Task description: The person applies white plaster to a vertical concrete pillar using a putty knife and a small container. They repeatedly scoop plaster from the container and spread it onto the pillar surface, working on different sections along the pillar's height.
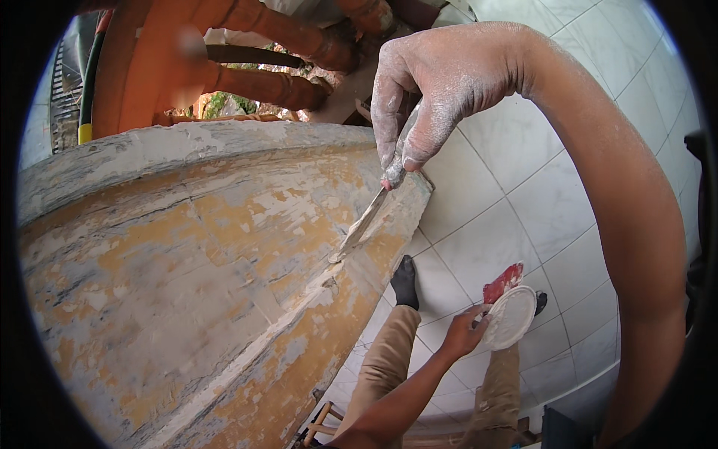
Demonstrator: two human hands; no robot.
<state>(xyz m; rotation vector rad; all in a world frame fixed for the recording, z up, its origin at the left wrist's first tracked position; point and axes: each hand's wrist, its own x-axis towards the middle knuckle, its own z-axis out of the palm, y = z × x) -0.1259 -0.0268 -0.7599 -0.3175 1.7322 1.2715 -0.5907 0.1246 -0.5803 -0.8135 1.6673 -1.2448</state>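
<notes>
My right hand [449, 93], dusted with white powder, pinches the putty-coated handle of a putty knife [364, 223]. Its blade slants down to the left, and the tip meets a pale filler strip along the raised edge of a large wooden panel [164, 284]. Patches of ochre, grey and white cover that panel. Lower down, my left hand [465, 331] grips a round white lid [511, 318] with pale putty spread on it. A red putty spreader [502, 282], smeared with white, sticks out beyond the lid; whether my fingers also hold it I cannot tell.
Orange-brown turned wooden posts [262, 86] stand beyond the panel's far edge, with rubble and greenery behind them. White floor tiles [538, 217] spread to the right. My legs and dark-socked foot [405, 283] are beside the panel. A wooden frame piece [323, 423] shows at the bottom.
</notes>
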